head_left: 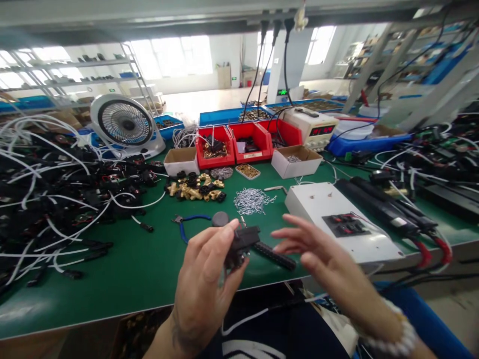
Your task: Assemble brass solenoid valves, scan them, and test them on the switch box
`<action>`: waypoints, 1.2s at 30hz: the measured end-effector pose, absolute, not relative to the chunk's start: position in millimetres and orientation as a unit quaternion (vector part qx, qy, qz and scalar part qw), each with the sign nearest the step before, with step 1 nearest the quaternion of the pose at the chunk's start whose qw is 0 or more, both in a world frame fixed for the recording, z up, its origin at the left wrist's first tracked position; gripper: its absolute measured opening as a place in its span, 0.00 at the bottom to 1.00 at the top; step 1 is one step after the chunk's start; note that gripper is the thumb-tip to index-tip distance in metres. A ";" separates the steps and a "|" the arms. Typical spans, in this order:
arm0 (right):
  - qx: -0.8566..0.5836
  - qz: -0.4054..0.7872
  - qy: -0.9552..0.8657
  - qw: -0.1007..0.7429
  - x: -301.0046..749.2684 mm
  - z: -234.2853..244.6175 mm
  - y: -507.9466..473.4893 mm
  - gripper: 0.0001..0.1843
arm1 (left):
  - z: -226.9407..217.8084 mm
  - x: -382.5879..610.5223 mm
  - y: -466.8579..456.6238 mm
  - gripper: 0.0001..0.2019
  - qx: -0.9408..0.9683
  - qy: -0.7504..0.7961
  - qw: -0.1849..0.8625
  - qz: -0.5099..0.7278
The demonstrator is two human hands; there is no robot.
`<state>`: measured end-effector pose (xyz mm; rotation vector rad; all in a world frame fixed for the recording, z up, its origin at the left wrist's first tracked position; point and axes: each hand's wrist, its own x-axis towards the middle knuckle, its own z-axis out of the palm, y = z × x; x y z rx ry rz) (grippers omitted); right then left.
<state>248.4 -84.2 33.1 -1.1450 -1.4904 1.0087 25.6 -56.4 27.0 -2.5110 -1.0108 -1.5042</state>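
My left hand [205,274] is closed around a small black plastic part with metal bits at its lower end [245,238], held over the front edge of the green bench. My right hand [314,249] hovers to the right of it, fingers apart and holding nothing. Behind the black part lies a black ridged rod [275,255], perhaps a screwdriver handle, partly hidden by it. Blue-handled cutting pliers [187,219] rest left of the hands, beside a round black cap [220,219]. A heap of bent silver wire clips [251,201] lies farther back.
Brass fittings [194,188] lie before red bins [215,157]. A white box with black terminals [322,209] stands right, near black cylinders [385,209]. Black assemblies with white cables [93,209] crowd the left, near a fan [125,124]. A power supply [309,124] stands at the back.
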 end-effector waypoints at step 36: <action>-0.329 0.556 -0.489 0.586 202.9 20.3 -119.7 0.36 | 36.3 33.5 -94.0 0.06 -0.709 -0.357 -0.327 -0.514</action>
